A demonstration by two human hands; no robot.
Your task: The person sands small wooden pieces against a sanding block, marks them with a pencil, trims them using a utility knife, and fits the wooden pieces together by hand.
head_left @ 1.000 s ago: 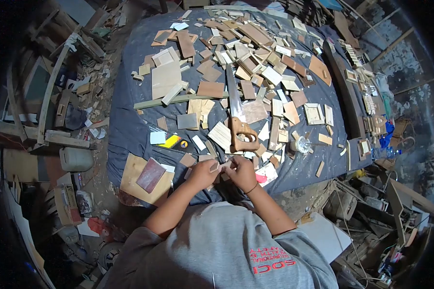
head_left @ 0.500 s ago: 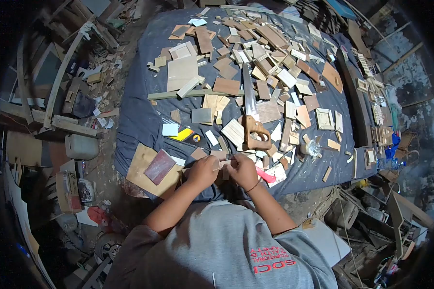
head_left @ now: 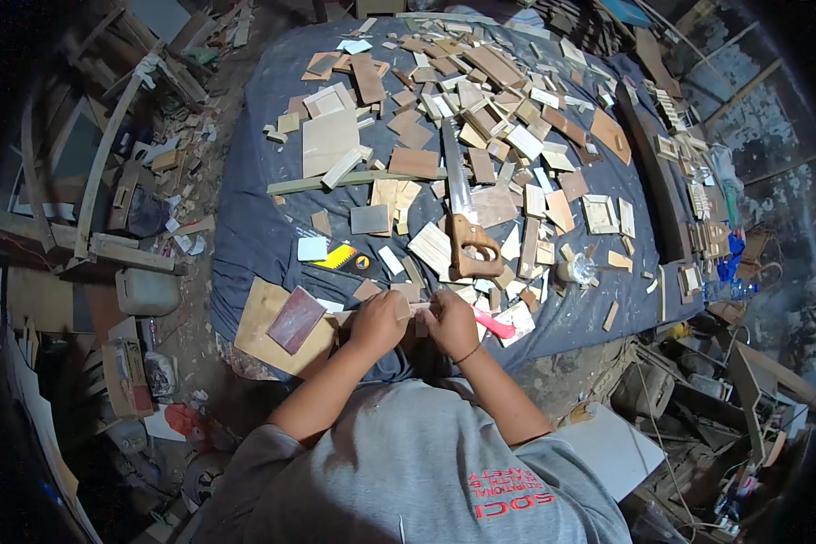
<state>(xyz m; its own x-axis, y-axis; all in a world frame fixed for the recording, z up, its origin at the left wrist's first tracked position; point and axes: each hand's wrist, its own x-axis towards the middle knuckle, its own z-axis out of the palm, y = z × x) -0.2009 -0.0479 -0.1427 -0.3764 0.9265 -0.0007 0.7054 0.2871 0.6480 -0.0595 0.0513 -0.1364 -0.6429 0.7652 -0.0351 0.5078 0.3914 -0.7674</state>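
In the head view, you are holding your left grip (head_left: 378,322) and right grip (head_left: 451,324) close together at the near edge of the cloth-covered counter (head_left: 245,218). Both appear to be pinching a small wooden piece (head_left: 419,309), which is sitting between them; your fingers are hiding most of it. You are apparently handling or fitting this piece, while the handsaw (head_left: 473,249) is lying just beyond and a pink object (head_left: 495,325) is resting to the right of your right grip. The next move is probably calling for steady, even pressure from both sides, keeping the piece aligned.
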